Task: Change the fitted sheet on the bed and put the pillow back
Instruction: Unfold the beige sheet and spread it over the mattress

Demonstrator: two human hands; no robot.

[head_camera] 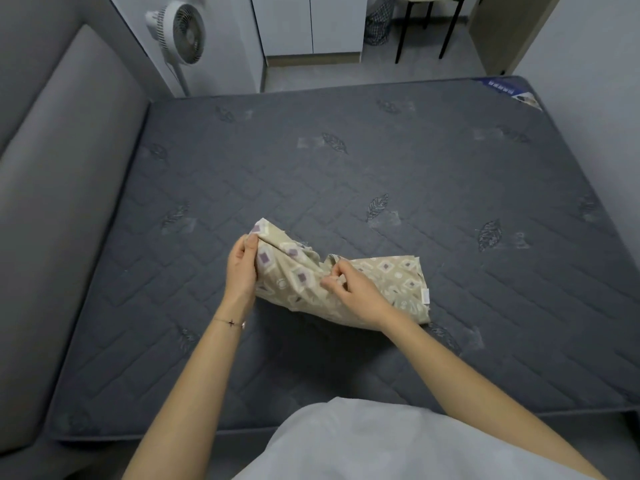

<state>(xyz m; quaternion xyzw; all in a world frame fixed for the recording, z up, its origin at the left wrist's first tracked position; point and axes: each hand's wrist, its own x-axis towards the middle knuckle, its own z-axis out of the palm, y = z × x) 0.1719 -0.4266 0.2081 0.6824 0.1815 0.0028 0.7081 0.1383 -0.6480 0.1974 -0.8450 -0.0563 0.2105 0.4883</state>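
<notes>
A folded beige sheet [394, 275] with purple and white squares lies on the bare dark grey quilted mattress [346, 174], near its middle front. My left hand [242, 265] grips the sheet's left end, thumb on top of a raised fold. My right hand [349, 285] pinches a gathered edge at the bundle's middle. A small white label shows at the sheet's right edge. No pillow is in view.
A padded grey headboard [52, 202] runs along the left side. A white standing fan [180, 32] stands beyond the far left corner. White cabinets [308, 26] and a black-legged chair [429, 26] stand on the floor past the bed. A wall borders the right side.
</notes>
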